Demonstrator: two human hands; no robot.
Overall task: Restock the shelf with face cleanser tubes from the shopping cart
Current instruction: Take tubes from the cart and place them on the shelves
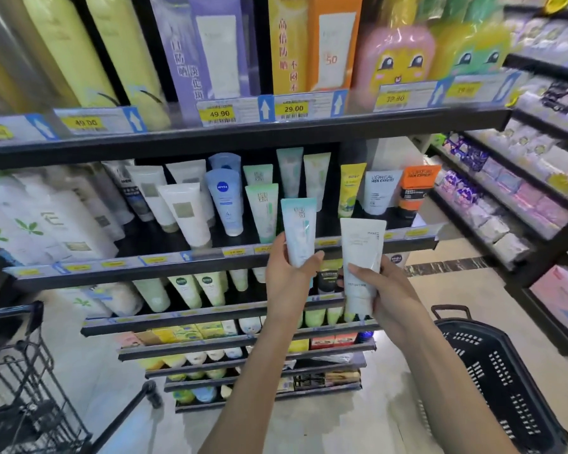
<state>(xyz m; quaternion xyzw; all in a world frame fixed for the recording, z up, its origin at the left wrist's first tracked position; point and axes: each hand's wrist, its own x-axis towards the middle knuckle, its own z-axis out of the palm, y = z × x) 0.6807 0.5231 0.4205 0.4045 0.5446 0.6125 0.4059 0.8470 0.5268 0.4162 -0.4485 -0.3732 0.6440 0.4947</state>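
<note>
My left hand [287, 273] grips a pale teal-and-white cleanser tube [298, 229] by its lower end, cap down, in front of the middle shelf's edge [210, 260]. My right hand [386, 290] holds a larger white tube [361, 260] upright just to the right of it. Both tubes stand close together, level with the price rail. Behind them on the shelf stand several tubes: white ones [186, 214], a blue Nivea tube [225, 201], green ones [263, 211], a yellow one [350, 188] and L'Oreal tubes [377, 191]. The wire shopping cart [17, 381] is at the lower left.
A black plastic basket [502, 375] stands on the floor at the lower right. An upper shelf [243, 132] with tall bottles and boxes overhangs the tube shelf. Lower shelves [230, 319] step outward below. Another shelf unit [522, 204] runs along the right side.
</note>
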